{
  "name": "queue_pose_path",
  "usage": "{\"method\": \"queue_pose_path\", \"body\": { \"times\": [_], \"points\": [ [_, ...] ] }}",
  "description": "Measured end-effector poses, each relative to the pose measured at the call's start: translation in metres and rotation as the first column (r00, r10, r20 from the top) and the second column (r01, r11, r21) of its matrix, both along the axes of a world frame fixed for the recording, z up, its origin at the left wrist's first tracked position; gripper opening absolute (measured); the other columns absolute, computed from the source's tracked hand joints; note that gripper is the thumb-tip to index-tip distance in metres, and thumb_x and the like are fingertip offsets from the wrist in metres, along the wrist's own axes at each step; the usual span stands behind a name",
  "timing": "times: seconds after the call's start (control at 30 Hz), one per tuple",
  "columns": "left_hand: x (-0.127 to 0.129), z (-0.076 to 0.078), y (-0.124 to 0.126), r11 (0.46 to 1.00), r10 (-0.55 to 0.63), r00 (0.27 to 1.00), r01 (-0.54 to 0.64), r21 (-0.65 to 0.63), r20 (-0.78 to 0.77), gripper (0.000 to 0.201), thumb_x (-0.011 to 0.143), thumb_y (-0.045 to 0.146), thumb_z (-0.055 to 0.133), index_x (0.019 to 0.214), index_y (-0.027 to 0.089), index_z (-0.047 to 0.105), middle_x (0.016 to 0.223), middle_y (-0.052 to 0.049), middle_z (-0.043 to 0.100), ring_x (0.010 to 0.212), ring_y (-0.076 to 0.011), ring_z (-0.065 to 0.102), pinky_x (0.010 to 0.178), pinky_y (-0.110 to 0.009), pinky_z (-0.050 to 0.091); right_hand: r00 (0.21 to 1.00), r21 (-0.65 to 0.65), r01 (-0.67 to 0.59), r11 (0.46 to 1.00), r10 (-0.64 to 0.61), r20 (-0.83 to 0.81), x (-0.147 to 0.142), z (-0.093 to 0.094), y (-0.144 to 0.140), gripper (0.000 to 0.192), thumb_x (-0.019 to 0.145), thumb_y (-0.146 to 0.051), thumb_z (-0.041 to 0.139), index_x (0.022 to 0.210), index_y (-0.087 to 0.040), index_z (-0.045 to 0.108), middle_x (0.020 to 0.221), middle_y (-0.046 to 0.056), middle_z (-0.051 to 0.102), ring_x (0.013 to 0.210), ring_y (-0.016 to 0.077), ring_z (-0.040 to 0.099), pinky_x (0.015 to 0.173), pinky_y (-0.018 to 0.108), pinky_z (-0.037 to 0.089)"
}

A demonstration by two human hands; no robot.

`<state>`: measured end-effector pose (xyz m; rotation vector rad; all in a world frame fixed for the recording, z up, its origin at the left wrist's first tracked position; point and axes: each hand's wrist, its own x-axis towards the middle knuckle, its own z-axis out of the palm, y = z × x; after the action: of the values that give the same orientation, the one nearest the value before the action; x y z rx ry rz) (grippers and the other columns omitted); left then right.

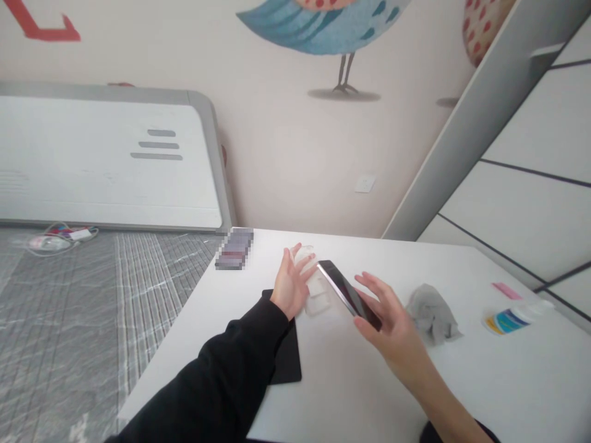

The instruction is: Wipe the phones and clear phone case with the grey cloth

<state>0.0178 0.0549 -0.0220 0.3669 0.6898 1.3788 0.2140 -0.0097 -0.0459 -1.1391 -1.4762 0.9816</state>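
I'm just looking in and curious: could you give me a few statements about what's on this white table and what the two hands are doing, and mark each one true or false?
1. The right hand holds a dark phone tilted off the table. True.
2. The left hand is on a clear plastic case. True.
3. The grey cloth lies to the left of both hands. False: it lies to the right of the right hand.
4. A black mat lies under the left forearm. True.
5. The pink strip lies on the black mat. False: it lies on the bare table at the far right.
6. The left arm is bare. False: it wears a black sleeve.
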Motion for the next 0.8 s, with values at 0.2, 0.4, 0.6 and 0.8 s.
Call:
{"method": "queue_pose_path", "body": {
  "times": [0.2, 0.4, 0.6, 0.8],
  "points": [
    [0.002, -0.006, -0.001, 0.997, 0.065, 0.998, -0.065, 0.036, -0.003, 0.04, 0.09, 0.026, 0.072, 0.128, 0.023, 0.058, 0.119, -0.01, 0.075, 0.118, -0.0238, 0.071, 0.108, -0.039, 0.051, 0.944, 0.226, -0.199, 0.954, 0.124, 0.306, -0.055, 0.002, 0.034, 0.067, 0.083, -0.043, 0.076, 0.142, -0.023, 0.052, 0.147, 0.015, 0.058, 0.139, 0.036, 0.054, 0.118, 0.059, 0.042],
    [0.0, -0.006, -0.004, 0.997, 0.003, 0.997, 0.004, 0.081, -0.082, 0.038, 0.082, 0.024, 0.082, 0.116, 0.013, 0.068, 0.127, -0.02, 0.074, 0.124, -0.033, 0.069, 0.11, -0.046, 0.052, 0.985, 0.071, -0.169, 0.983, 0.166, 0.055, -0.038, -0.013, 0.049, 0.075, 0.092, -0.067, 0.062, 0.15, -0.024, 0.041, 0.159, 0.017, 0.045, 0.148, 0.0337, 0.044, 0.125, 0.058, 0.032],
    [0.003, 0.002, -0.01, 0.992, -0.042, 0.978, 0.064, 0.106, -0.204, 0.056, 0.069, 0.039, 0.095, 0.115, 0.016, 0.074, 0.125, -0.016, 0.076, 0.121, -0.0326, 0.07, 0.092, -0.037, 0.06, 0.742, -0.179, -0.641, 0.746, 0.542, -0.395, -0.038, -0.007, 0.043, 0.067, 0.088, -0.062, 0.072, 0.139, -0.022, 0.054, 0.119, 0.01, 0.072, 0.114, 0.0301, 0.069, 0.105, 0.05, 0.052],
    [-0.001, 0.003, -0.008, 0.995, -0.01, 0.931, 0.044, 0.085, -0.365, 0.061, 0.066, 0.05, 0.094, 0.112, 0.014, 0.076, 0.11, -0.015, 0.08, 0.098, -0.0278, 0.077, 0.072, -0.028, 0.059, 0.655, -0.165, -0.723, 0.671, 0.588, -0.475, -0.041, -0.004, 0.038, 0.063, 0.082, -0.058, 0.081, 0.127, -0.019, 0.062, 0.106, 0.007, 0.074, 0.098, 0.0257, 0.071, 0.095, 0.043, 0.054]
  ]
}}
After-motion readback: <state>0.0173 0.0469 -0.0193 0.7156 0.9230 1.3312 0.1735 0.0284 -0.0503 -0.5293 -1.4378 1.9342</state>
